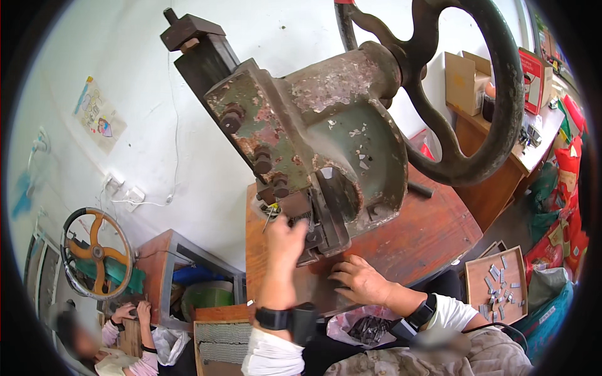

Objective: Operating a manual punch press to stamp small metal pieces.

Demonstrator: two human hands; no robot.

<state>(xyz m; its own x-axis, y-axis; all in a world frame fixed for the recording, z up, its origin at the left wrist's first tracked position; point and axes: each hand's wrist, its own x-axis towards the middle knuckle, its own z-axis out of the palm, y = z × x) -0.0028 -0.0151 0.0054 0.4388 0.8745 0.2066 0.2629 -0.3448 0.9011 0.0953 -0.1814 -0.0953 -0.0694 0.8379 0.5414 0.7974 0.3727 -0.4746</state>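
Note:
A heavy manual press (351, 131) with worn, flaking green paint stands on a reddish wooden bench (433, 219). At its tooling, just under the ram, my left hand (286, 243) is closed and slightly blurred. Whatever it pinches is too small and hidden to make out. Beside its fingers are a small spring and a yellow bit. My right hand (362, 280) lies at the bench's front edge, fingers apart, with nothing visible in it. Below it, an open plastic bag (338, 324) holds many dark metal pieces (370, 330).
The press's large handwheel (508, 81) rises at upper right. A wooden tray (519, 266) with small grey metal pieces sits at right, near bags (567, 182). Another tray (199, 344) holds rows of grey parts. At lower left, another person's hands (133, 311) work beneath a second wheel (97, 252).

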